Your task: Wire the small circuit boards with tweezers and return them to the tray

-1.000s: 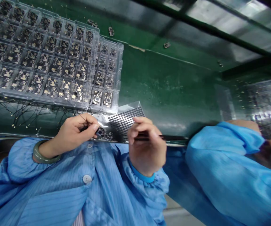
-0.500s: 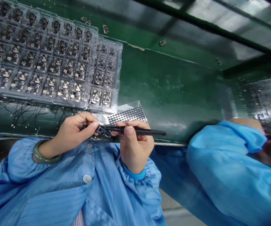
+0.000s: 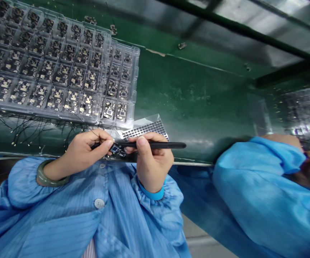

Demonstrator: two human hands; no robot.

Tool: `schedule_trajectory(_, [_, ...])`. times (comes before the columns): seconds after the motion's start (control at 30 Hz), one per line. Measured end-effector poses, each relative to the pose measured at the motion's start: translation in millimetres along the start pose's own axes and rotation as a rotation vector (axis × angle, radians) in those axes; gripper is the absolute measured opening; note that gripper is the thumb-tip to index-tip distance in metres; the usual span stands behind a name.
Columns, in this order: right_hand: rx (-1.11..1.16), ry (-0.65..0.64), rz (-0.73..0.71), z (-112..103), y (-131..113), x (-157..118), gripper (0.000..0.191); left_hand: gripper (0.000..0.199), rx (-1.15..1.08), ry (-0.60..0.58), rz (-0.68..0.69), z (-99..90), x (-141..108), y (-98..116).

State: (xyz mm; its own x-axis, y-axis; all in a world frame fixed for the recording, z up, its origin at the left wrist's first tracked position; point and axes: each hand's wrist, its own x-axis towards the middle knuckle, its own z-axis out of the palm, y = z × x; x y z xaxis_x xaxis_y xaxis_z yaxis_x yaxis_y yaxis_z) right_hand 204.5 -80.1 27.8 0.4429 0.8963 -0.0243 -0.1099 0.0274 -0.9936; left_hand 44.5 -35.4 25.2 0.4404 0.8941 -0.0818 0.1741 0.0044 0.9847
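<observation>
Between the thumb and fingers of my left hand (image 3: 90, 150) is a small dark circuit board (image 3: 118, 149), near the bench's front edge. My right hand (image 3: 153, 161) grips a slim black tool (image 3: 168, 145), seemingly tweezers, pointing left at the board. The tool's tip is too fine and partly hidden to make out, so I cannot tell if it touches the board. Just behind my right fingers lies a clear sheet (image 3: 146, 127) with rows of small black stickers. Thin black cables (image 3: 33, 130) with tiny connectors are spread left of my left hand.
Clear plastic trays (image 3: 117, 123) of circuit boards fill the back left of the green bench (image 3: 192, 104). Several loose boards, one a small board (image 3: 182, 46), lie farther back. A co-worker's blue sleeve (image 3: 252, 179) is close on the right, by another blurred tray (image 3: 308, 111).
My right hand has shifted slightly left and up, and the black tool's rear end has swung up to lie more level. My left hand keeps its hold on the board.
</observation>
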Motion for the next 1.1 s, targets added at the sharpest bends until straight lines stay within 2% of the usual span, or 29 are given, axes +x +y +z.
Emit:
schedule_trajectory(0.23, [0.020,0.014,-0.014,1.3,1.3,0.1,0.010,0.011,-0.005,-0.015,-0.008,0.0,-0.4,-1.8])
schedule_trajectory(0.4, [-0.014,0.028,-0.018,1.3,1.7,-0.8,0.013,0.011,0.005,-0.013,-0.013,-0.2,-0.3,-3.0])
schedule_trajectory(0.63, [-0.047,0.049,-0.105,2.9,3.7,-5.6,0.009,0.011,0.009,-0.007,-0.015,0.0,-0.1,-1.2])
schedule_trajectory(0.73, [-0.083,0.032,-0.186,1.7,6.0,-7.1,0.006,0.011,0.016,0.001,-0.005,0.2,0.2,-0.9])
schedule_trajectory(0.93, [-0.145,-0.084,-0.483,-6.7,12.0,-4.6,0.025,0.010,0.013,0.017,0.006,-0.1,-0.1,-2.3])
schedule_trajectory(1.0, [-0.171,-0.068,-0.536,-8.3,10.4,-3.9,0.021,0.009,0.014,0.014,0.008,0.0,-0.4,-2.9])
schedule_trajectory(1.07, [-0.202,-0.010,-0.583,-8.7,6.1,-3.7,0.010,0.009,0.013,0.013,0.012,0.2,-0.6,-3.0])
schedule_trajectory(1.1, [-0.224,0.025,-0.592,-8.6,3.4,-3.7,0.013,0.009,0.012,0.016,0.015,0.4,-0.6,-2.8])
